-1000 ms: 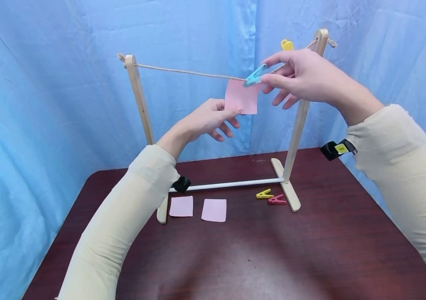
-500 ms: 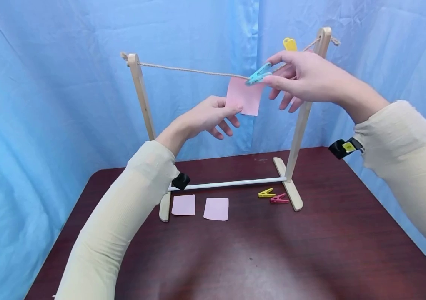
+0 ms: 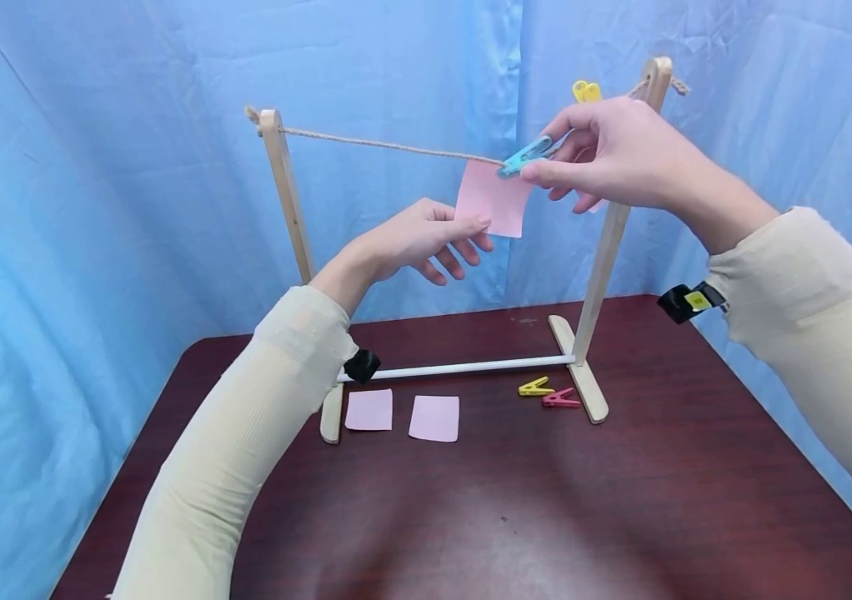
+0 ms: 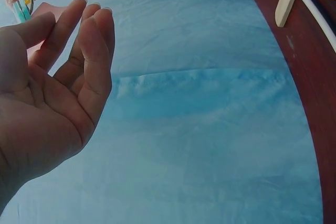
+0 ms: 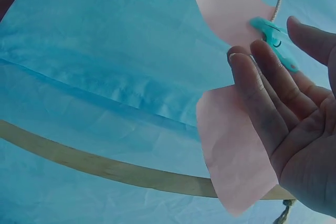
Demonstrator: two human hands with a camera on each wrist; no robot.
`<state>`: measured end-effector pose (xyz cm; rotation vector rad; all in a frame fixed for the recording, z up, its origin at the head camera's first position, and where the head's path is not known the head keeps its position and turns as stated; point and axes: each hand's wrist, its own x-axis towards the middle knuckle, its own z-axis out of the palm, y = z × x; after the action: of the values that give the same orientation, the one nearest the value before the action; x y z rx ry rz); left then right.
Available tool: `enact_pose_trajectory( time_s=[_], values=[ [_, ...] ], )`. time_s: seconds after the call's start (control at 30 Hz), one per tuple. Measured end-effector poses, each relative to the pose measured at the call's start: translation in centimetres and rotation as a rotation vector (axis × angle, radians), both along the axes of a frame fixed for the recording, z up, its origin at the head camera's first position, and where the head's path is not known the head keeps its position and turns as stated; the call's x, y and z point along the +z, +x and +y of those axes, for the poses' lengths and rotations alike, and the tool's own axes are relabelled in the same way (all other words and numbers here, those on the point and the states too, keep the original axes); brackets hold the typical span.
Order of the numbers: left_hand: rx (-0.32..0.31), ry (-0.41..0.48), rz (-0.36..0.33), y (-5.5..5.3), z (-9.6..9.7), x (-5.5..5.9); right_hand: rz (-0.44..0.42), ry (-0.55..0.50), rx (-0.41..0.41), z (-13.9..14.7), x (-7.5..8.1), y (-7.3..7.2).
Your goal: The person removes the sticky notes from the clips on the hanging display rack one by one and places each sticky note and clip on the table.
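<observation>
A pink paper square (image 3: 497, 200) hangs at the rope (image 3: 396, 148), with a light-blue clothespin (image 3: 522, 158) clipped at its top. My left hand (image 3: 422, 237) pinches the lower left part of that paper between thumb and fingers. My right hand (image 3: 613, 154) is right beside the clothespin's handles. In the right wrist view, the thumb (image 5: 312, 40) stands apart from the clothespin (image 5: 273, 40), and the other fingers lie close to it. A second hanging pink paper (image 5: 233, 150) is partly hidden by the right hand. In the left wrist view, the left hand (image 4: 58, 82) covers most of the paper.
The rope runs between two wooden posts (image 3: 287, 192) joined below by a white rod (image 3: 463, 367). A yellow clothespin (image 3: 586, 92) sits up on the rope. On the dark table (image 3: 516, 533) lie two pink squares (image 3: 435, 418), a yellow clothespin (image 3: 536, 387) and a red clothespin (image 3: 561, 399).
The right thumb and fingers have eased off the light-blue clothespin, which has turned slightly and stays on the rope. The left hand keeps its pinch on the paper. The view shifts slightly.
</observation>
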<state>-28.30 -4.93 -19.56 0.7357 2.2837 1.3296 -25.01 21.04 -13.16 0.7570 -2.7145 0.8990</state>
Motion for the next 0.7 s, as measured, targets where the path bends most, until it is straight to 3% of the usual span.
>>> enact_pose_trajectory(
  time_s=[0.37, 0.7],
  values=[
    [-0.020, 0.021, -0.021, 0.0, 0.0, -0.1, -0.146, -0.226, 0.046, 0.9, -0.9, -0.7],
    [-0.037, 0.018, -0.021, 0.0, 0.2, -0.3, -0.129, -0.324, 0.091, 1.0, -1.8, -1.2]
  ],
)
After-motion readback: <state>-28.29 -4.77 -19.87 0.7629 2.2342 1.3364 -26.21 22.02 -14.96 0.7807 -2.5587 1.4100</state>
